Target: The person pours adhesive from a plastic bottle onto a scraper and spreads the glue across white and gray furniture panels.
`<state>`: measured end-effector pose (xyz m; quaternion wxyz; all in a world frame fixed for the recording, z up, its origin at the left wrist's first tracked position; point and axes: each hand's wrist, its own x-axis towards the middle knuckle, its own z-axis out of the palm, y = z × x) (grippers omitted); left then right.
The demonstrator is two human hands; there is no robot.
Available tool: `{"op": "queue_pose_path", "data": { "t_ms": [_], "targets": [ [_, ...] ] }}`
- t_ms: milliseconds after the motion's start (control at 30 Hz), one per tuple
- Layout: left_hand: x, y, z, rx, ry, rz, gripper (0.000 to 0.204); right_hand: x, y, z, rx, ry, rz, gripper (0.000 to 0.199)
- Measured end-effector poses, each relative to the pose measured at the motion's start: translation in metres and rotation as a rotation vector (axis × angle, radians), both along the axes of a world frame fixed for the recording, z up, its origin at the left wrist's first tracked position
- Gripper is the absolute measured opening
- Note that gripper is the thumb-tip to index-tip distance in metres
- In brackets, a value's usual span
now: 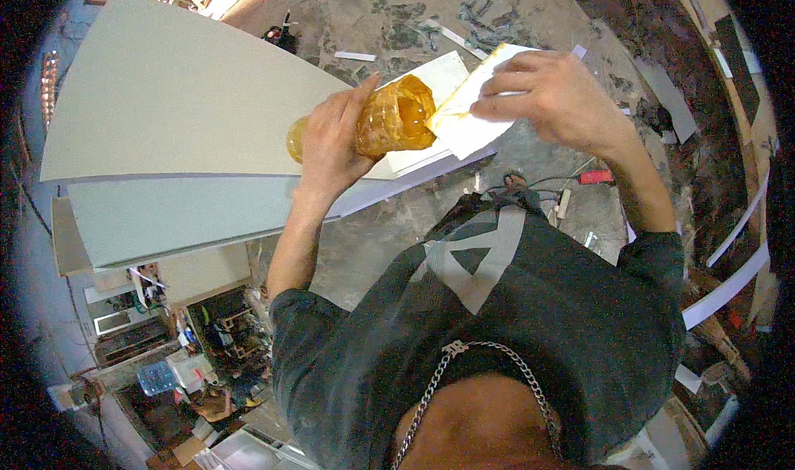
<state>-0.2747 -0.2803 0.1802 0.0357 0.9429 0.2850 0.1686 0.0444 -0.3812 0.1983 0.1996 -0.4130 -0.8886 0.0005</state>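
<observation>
My left hand [333, 134] is wrapped round a cut-open clear plastic bottle [393, 118], which lies tilted with its open end toward the right. Amber, sticky-looking liquid coats its inside. In my right hand [551, 97] is a flat white piece of sheet [470, 128], pinched between thumb and fingers. A yellow-amber smear runs along the edge of this sheet facing the bottle. Its lower left corner is at the bottle's open rim, apparently touching it. Behind and below the bottle lies a white board [443, 71], partly hidden by it.
A large cream panel [199, 97] lies over a pale blue-grey panel [166, 217] on the left. Offcuts such as a white strip [354, 56] litter the floor. A red object [595, 177] with a cable lies right of my body. Cluttered shelves [224, 329] stand lower left.
</observation>
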Motion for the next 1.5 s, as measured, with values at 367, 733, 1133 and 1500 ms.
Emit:
{"op": "queue_pose_path", "data": {
  "t_ms": [367, 733, 1133, 1500],
  "targets": [
    [-0.01, -0.009, -0.11, -0.489, -0.214, 0.234, 0.099, 0.023, 0.051, -0.087, -0.445, 0.699, -0.2, 0.024],
    [-0.071, -0.032, -0.204, -0.516, -0.476, 0.366, 0.098, -0.073, 0.056, -0.304, -1.004, 1.274, -0.671, 0.028],
    [-0.214, -0.117, -0.29, -1.725, -1.022, 0.726, 0.064, -0.225, -0.062, -0.516, -1.032, 2.106, -1.113, 0.036],
    [-0.193, -0.105, -0.472, -1.02, -0.542, 0.612, 0.053, -0.2, -0.011, -0.575, -0.498, 0.715, -0.834, 0.047]
  ]
}}
